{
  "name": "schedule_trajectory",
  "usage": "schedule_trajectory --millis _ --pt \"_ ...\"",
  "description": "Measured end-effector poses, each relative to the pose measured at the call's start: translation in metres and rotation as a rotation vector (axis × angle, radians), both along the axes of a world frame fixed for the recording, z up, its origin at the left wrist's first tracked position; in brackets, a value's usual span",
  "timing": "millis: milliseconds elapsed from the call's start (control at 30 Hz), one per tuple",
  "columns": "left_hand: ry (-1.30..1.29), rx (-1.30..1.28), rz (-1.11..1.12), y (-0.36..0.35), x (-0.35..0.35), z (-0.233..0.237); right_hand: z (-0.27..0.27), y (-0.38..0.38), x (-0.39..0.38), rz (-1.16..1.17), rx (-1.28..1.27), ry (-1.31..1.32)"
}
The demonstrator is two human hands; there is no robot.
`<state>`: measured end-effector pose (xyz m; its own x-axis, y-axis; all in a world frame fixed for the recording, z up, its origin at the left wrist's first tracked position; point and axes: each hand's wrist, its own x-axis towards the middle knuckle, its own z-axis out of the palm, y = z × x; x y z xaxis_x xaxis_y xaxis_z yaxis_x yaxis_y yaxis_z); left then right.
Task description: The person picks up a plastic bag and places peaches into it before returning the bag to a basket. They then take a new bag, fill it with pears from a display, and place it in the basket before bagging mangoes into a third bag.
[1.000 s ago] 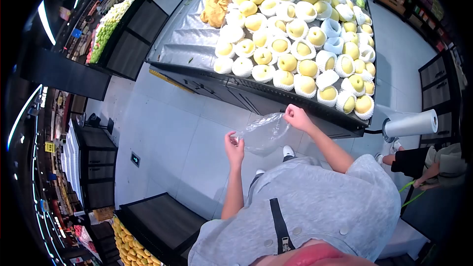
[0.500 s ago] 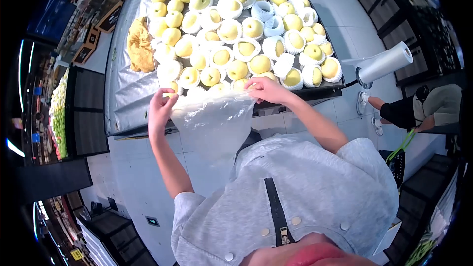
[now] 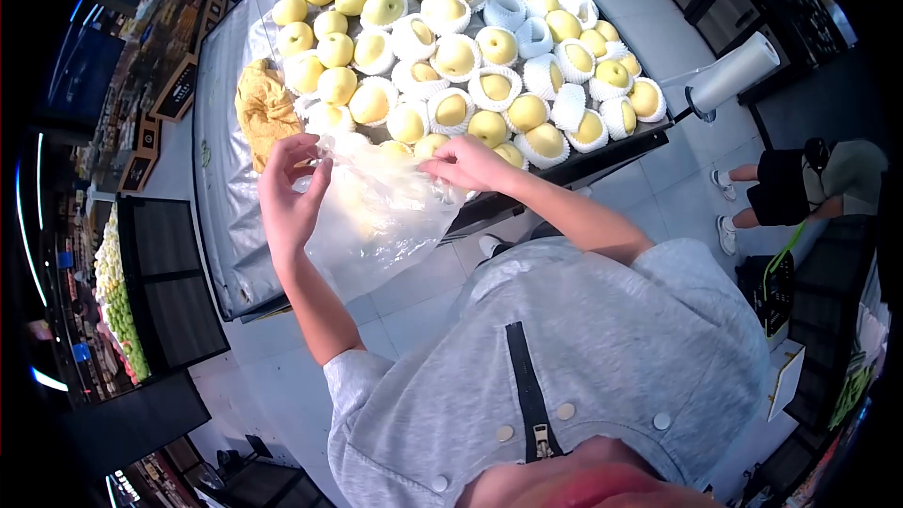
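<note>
A clear plastic bag [image 3: 372, 226] hangs between my two hands at the front edge of a fruit stand. My left hand [image 3: 293, 190] pinches the bag's upper left corner, with thumb and fingers curled. The fingers of my right hand [image 3: 466, 165] close on the bag's rim at its right side. Just beyond both hands lie many pale yellow pears [image 3: 454, 55], several in white foam net sleeves [image 3: 568, 105]. The bag looks puffed out; I see no fruit in it for certain.
A crumpled yellow cloth [image 3: 266, 113] lies on the stand's silver cover [image 3: 226, 132] at left. A roll of plastic bags [image 3: 734, 75] is mounted at the stand's right corner. Another person [image 3: 785, 183] stands at right near a black basket [image 3: 764, 292]. Dark shelving [image 3: 174, 263] lines the left.
My hands have moved left and the right hand has come closer to the left. The bag, stretched wide between them before, is now bunched and fuller. The view has turned slightly.
</note>
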<state>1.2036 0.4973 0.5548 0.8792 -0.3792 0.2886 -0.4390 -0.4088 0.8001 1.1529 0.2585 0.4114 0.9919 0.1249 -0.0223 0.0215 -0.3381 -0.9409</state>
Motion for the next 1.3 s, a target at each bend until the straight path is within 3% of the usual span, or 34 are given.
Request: schedule_trajectory --millis 100,233,333,433,667,867,967,1100,1167,1300 --pt "-0.068 -0.101 -0.010 0.013 0.008 -0.010 -0.008 0.007 0.006 0.021 0.090 0.047" --pt "-0.229 -0.200 0.132 0.030 0.009 0.015 0.004 0.024 0.018 0.021 0.129 -0.064" --pt "-0.938 0.147 0.151 0.028 -0.018 0.060 0.042 0.040 0.013 0.037 0.356 -0.108" --pt "-1.090 0.056 0.031 0.023 -0.041 0.054 0.055 0.039 0.019 0.048 0.414 -0.122" --pt "-0.735 0.217 0.050 -0.006 -0.050 -0.007 0.002 0.014 0.060 -0.010 0.467 0.025" --pt "-0.306 0.034 0.173 -0.056 -0.067 -0.089 -0.057 -0.029 0.068 -0.104 0.466 0.194" --pt "-0.133 -0.111 0.297 -0.076 -0.073 -0.127 -0.076 -0.058 0.056 -0.136 0.486 0.101" --pt "0.007 -0.205 0.327 -0.091 -0.069 -0.146 -0.113 -0.120 0.055 -0.287 0.321 0.005" --pt "0.049 -0.207 0.342 -0.093 -0.064 -0.149 -0.106 -0.152 0.055 -0.410 0.191 0.041" --pt "0.089 -0.187 0.454 -0.103 -0.059 -0.152 -0.096 -0.200 0.071 -0.479 -0.065 -0.247"
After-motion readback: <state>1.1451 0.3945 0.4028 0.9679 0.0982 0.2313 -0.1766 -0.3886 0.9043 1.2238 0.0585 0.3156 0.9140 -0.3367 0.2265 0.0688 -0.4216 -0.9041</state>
